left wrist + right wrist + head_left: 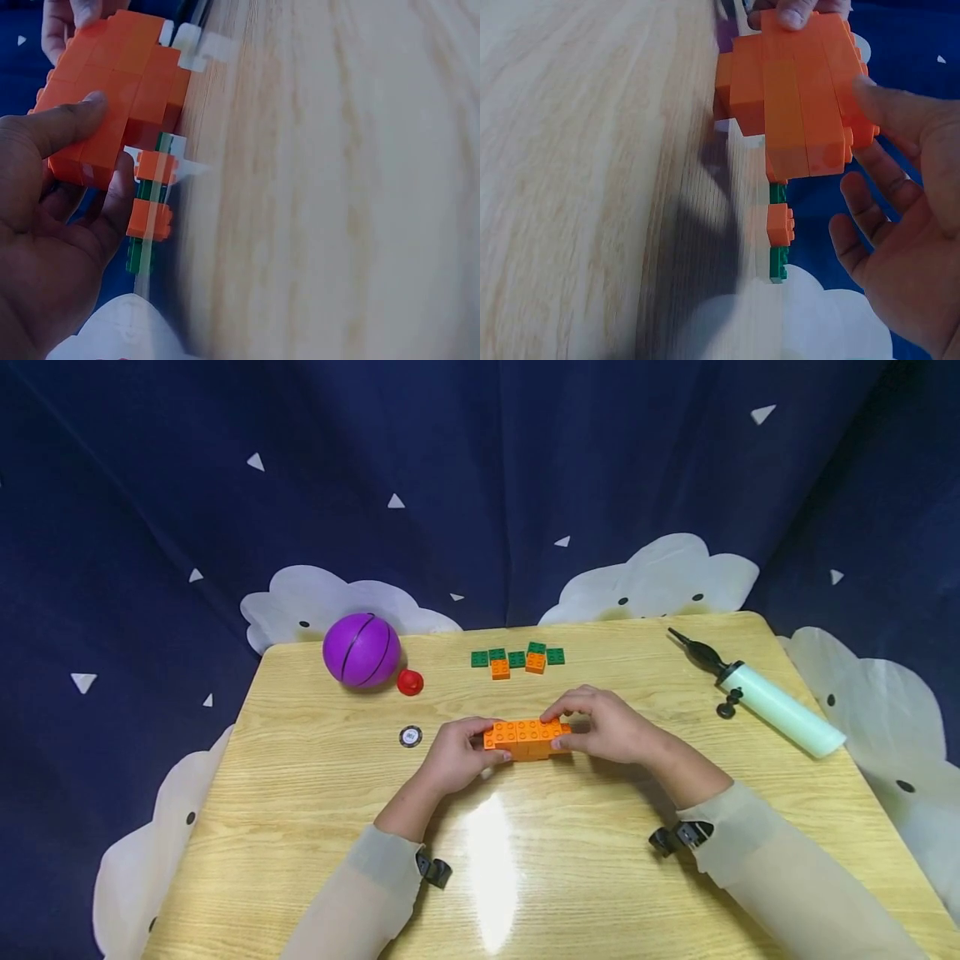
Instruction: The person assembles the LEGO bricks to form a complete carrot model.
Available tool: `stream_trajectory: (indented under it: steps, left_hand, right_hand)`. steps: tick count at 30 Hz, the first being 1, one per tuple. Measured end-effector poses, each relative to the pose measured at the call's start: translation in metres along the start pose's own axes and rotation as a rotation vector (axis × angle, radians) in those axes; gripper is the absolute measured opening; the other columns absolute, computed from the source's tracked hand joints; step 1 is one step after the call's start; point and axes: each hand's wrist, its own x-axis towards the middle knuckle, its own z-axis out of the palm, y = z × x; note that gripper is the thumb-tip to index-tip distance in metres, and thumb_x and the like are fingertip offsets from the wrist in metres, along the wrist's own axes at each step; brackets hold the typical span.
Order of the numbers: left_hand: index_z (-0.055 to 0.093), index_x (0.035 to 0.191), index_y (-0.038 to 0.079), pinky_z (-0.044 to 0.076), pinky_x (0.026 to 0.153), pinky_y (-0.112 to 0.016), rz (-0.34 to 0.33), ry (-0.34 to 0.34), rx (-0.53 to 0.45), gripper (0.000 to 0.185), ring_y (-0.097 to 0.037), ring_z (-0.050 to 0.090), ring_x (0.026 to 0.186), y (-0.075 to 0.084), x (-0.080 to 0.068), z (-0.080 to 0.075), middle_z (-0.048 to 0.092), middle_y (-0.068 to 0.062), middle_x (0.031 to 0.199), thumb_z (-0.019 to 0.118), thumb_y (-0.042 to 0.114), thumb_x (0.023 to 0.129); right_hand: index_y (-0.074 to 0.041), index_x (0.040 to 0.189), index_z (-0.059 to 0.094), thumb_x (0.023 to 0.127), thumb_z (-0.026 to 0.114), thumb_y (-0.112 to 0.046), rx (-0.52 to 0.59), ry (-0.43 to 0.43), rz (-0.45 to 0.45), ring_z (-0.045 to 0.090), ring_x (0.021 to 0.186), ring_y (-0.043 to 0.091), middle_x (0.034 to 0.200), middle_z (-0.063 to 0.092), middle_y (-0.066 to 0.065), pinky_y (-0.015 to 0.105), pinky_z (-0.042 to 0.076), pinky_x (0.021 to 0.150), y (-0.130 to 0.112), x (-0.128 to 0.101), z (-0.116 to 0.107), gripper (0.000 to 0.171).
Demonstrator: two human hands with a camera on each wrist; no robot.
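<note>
A block built from orange toy bricks (527,745) is held up between both hands near the middle of the table. Its lower rows step inward, as the left wrist view shows. My left hand (455,755) grips its left end, thumb (71,124) across the near face and fingers beneath and behind. At the other end my right hand (611,727) pinches it, with the thumb (889,105) on the near side. The right hand's lower fingers (866,206) are spread away from the bricks in the right wrist view.
Behind the hands lie several green bricks (517,659) and two orange bricks (500,670). A purple ball (362,650), a small red hat-shaped piece (410,682) and a round chip (410,737) sit at left. A hand pump (780,706) lies at right on the wooden table (300,827).
</note>
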Motion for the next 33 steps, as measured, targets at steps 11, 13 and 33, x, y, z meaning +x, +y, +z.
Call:
stream_trajectory:
  steps: [11, 13, 33]
  left_hand:
    - [0.075, 0.126, 0.012, 0.059, 0.086, -0.029, -0.006, -0.004, -0.021, 0.045, -0.014, 0.069, 0.102, -0.001, 0.001, 0.001, 0.072, -0.002, 0.12, 0.089, 0.019, 0.084]
    - [0.075, 0.126, 0.012, 0.059, 0.085, -0.029, -0.003, -0.005, -0.021, 0.044, -0.015, 0.069, 0.101, -0.001, 0.001, 0.001, 0.072, -0.002, 0.119, 0.089, 0.018, 0.084]
    - [0.075, 0.125, 0.013, 0.059, 0.083, -0.029, -0.006, -0.01, 0.001, 0.043, -0.012, 0.07, 0.097, -0.002, 0.001, -0.001, 0.073, 0.0, 0.115, 0.089, 0.019, 0.084]
  right_hand:
    - [-0.024, 0.123, 0.073, 0.083, 0.09, -0.026, 0.121, -0.082, 0.097, 0.059, 0.117, 0.02, 0.119, 0.069, -0.009, 0.053, 0.045, 0.103, 0.009, 0.008, -0.004, 0.043]
    - [-0.022, 0.125, 0.072, 0.084, 0.089, -0.028, 0.133, -0.091, 0.097, 0.059, 0.117, 0.021, 0.12, 0.069, -0.008, 0.052, 0.044, 0.104, 0.01, 0.009, -0.005, 0.044]
    - [-0.01, 0.129, 0.07, 0.102, 0.066, -0.04, 0.1, 0.03, 0.11, 0.061, 0.101, 0.019, 0.115, 0.069, -0.002, 0.041, 0.052, 0.091, 0.031, 0.04, 0.003, 0.041]
